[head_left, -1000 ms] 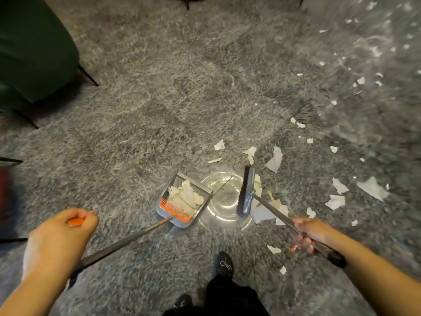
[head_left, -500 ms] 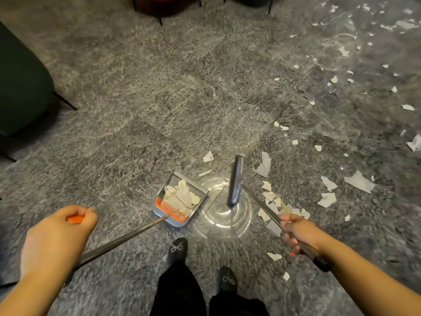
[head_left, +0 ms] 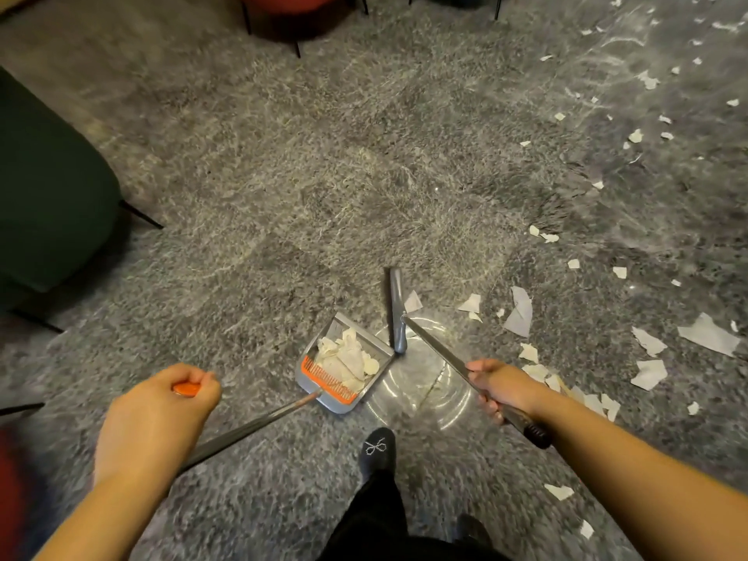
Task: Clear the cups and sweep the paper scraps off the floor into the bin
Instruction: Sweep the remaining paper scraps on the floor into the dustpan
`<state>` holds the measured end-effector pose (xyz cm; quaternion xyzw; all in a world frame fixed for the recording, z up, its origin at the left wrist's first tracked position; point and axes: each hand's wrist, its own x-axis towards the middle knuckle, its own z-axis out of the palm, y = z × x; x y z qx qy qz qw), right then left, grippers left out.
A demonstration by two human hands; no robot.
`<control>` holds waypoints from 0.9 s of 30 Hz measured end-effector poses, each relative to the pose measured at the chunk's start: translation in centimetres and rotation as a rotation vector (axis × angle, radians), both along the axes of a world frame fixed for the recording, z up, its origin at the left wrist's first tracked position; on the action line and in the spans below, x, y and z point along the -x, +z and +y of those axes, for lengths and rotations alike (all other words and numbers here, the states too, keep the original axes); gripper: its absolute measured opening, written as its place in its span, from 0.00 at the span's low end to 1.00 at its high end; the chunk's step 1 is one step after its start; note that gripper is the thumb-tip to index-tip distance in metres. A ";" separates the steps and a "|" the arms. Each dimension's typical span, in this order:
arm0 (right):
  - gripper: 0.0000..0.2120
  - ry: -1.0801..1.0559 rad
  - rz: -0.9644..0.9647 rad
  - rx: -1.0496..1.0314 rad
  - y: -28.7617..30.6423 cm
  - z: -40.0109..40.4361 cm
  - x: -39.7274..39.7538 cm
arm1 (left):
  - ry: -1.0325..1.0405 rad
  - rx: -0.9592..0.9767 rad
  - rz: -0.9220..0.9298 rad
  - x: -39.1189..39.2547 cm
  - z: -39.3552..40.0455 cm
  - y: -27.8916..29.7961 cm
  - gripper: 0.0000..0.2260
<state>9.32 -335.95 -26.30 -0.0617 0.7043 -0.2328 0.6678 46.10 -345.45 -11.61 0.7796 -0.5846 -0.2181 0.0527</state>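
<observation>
My left hand [head_left: 156, 419] grips the orange end of a long metal handle that runs down to a grey dustpan [head_left: 344, 360] with an orange comb edge. The pan sits on the grey carpet and holds a heap of white paper scraps. My right hand [head_left: 500, 388] grips the broom handle; the narrow grey broom head [head_left: 397, 309] stands just right of the pan's mouth. White paper scraps [head_left: 522, 311] lie scattered on the floor to the right, some large pieces [head_left: 706, 334] further out. No cups or bin are in view.
A dark green seat [head_left: 48, 196] fills the left side, and a red chair's legs [head_left: 297, 38] show at the top. A round light reflection [head_left: 421, 382] lies on the floor between pan and broom. My black shoe [head_left: 378, 449] is just behind the pan.
The broom head has swung left, from among the scraps to close beside the dustpan's mouth. The view has shifted right and forward, and my feet have stepped.
</observation>
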 end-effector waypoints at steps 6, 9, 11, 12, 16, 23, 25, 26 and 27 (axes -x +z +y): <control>0.11 -0.021 -0.048 -0.039 -1.3 -5.6 -2.1 | -0.058 -0.020 -0.036 -0.8 -5.4 0.4 0.12; 0.12 -0.063 -0.063 -0.065 -2.3 -7.2 -2.1 | -0.092 -0.020 -0.067 -1.0 -7.2 0.2 0.12; 0.13 -0.085 -0.075 -0.078 -2.8 -7.7 -1.7 | -0.107 -0.018 -0.078 -1.1 -8.2 -0.1 0.12; 0.13 -0.092 -0.070 -0.084 -2.8 -7.7 -1.5 | -0.114 -0.022 -0.080 -1.1 -8.5 -0.2 0.11; 0.13 -0.149 -0.026 -0.117 -2.4 -6.0 -0.2 | -0.156 -0.033 -0.072 -0.1 -10.0 -0.3 0.11; 0.11 -0.358 -0.020 -0.192 -1.1 0.5 3.5 | -0.259 -0.026 -0.046 3.2 -11.4 -1.1 0.12; 0.11 -0.389 -0.007 -0.191 -0.7 2.1 4.3 | -0.288 -0.015 -0.040 4.3 -11.5 -1.2 0.11; 0.12 -0.418 -0.013 -0.190 -0.5 2.8 4.7 | -0.310 -0.006 -0.034 5.0 -11.5 -1.3 0.11; 0.12 -0.443 -0.018 -0.189 -0.3 3.2 5.0 | -0.330 0.001 -0.029 5.5 -11.6 -1.4 0.11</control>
